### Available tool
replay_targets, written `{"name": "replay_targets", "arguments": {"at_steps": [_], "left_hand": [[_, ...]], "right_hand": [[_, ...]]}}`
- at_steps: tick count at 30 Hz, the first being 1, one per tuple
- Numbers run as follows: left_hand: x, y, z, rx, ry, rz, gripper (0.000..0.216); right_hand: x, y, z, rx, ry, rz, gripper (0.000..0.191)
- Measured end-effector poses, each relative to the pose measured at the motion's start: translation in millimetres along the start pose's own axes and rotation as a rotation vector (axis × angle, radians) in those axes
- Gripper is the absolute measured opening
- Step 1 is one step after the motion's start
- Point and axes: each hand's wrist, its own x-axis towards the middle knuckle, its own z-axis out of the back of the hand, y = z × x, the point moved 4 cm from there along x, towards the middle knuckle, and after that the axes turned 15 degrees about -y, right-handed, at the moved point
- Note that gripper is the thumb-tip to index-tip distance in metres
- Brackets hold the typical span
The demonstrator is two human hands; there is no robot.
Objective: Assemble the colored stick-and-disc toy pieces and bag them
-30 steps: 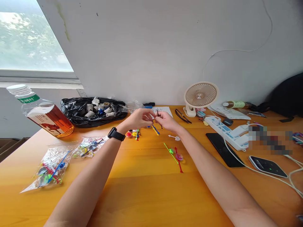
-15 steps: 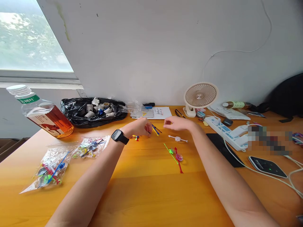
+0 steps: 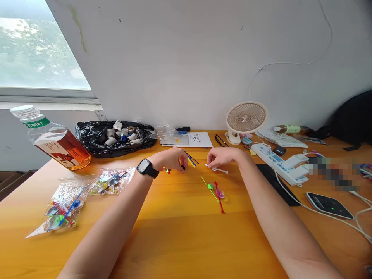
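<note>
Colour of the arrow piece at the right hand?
White; the arrow piece by the right hand shows best in the head view.

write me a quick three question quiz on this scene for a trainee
1. Which wrist wears the black watch?
2. True or false: as seen here, the fan stands to the right of the black plastic bag.
3. The right hand's fingertips are at which arrow-tipped piece? a) red b) white c) green

Key: 1. the left; 2. true; 3. b, the white piece.
</note>
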Motion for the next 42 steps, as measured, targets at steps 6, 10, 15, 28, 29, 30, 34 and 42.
{"name": "replay_targets", "arguments": {"at_steps": [6, 10, 15, 28, 29, 30, 34, 42], "left_hand": [[9.7, 24.6, 10.1, 0.153, -0.185, -0.044, 0.031], [11.2, 22.8, 13.7, 0.239, -0.217, -0.116, 0.024], [12.6, 22.5, 14.0, 0.266, -0.240, -0.142, 0.016], [7.2, -8.5, 27.1, -0.081, -0.455, -0.354, 0.026], [6.0, -14.2, 27.0, -0.158, -0.473, -0.381, 0.032], [5.0, -19.2, 26.9, -0.220, -0.492, -0.405, 0.036], [1.6, -30.4, 28.9, -0.366, -0.577, -0.442, 0.029], [-5.0, -33.9, 40.8, -0.401, -0.712, -0.466, 0.021]], "right_hand": [[-3.5, 2.6, 4.0, -0.088, -0.062, -0.007, 0.037], [-6.5, 7.4, -2.6, -0.136, 0.053, -0.053, 0.044], [-4.9, 14.9, -9.6, -0.093, 0.073, -0.050, 0.029], [-4.4, 30.9, 20.3, 0.653, -0.437, 0.174, 0.045], [-4.7, 36.7, 21.6, 0.737, -0.495, 0.198, 0.049], [-5.3, 42.5, 22.3, 0.809, -0.537, 0.219, 0.052], [-8.9, 62.3, 21.8, 0.987, -0.600, 0.268, 0.053], [-8.1, 71.1, 20.8, 1.162, -0.603, 0.305, 0.036]]}}
